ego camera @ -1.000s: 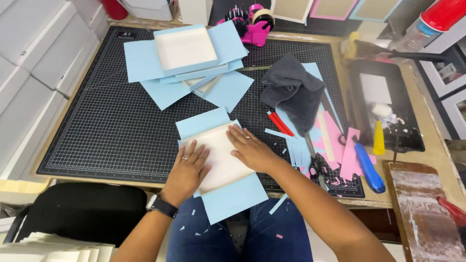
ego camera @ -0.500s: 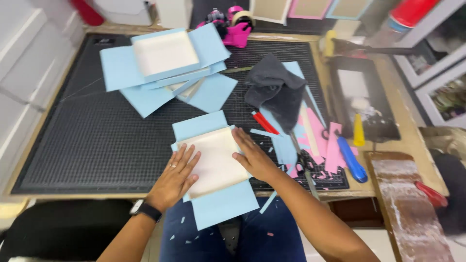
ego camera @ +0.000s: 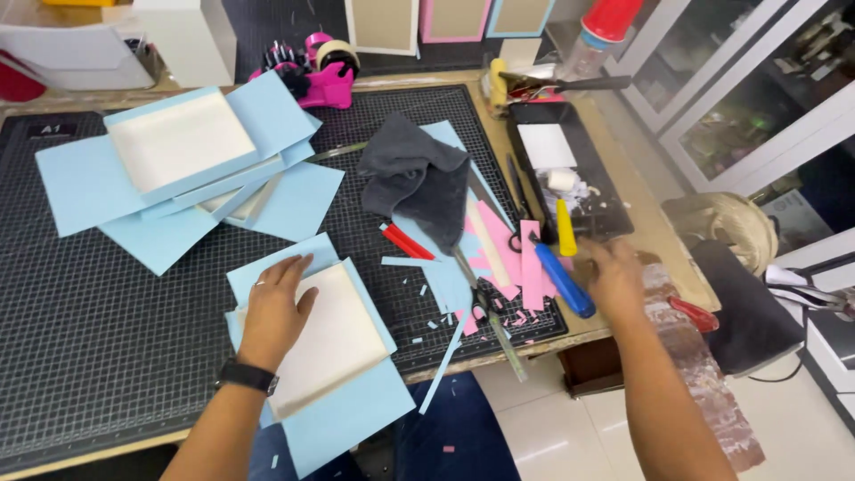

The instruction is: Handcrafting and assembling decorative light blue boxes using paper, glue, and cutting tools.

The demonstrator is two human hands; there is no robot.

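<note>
My left hand (ego camera: 274,310) lies flat on a shallow white cardboard tray (ego camera: 337,343) that sits on a light blue paper sheet (ego camera: 343,419) at the near edge of the black cutting mat (ego camera: 98,303). Out at the right, my right hand (ego camera: 616,278) is blurred above the table edge, just right of a blue-handled tool (ego camera: 565,281). Its fingers look loosely apart and I see nothing in it. A yellow-handled tool (ego camera: 565,228) lies close by.
A stack of blue-wrapped white trays (ego camera: 183,147) sits at the mat's far left. A grey cloth (ego camera: 419,174), red pen (ego camera: 405,240), scissors (ego camera: 476,298), metal ruler (ego camera: 503,343), pink and blue strips (ego camera: 508,249) and a black glue tray (ego camera: 570,165) fill the right side. A pink tape dispenser (ego camera: 316,67) stands behind.
My right hand has left the white tray and swung right to the tools at the table edge. The left hand stays pressed on the tray. The view has turned right.
</note>
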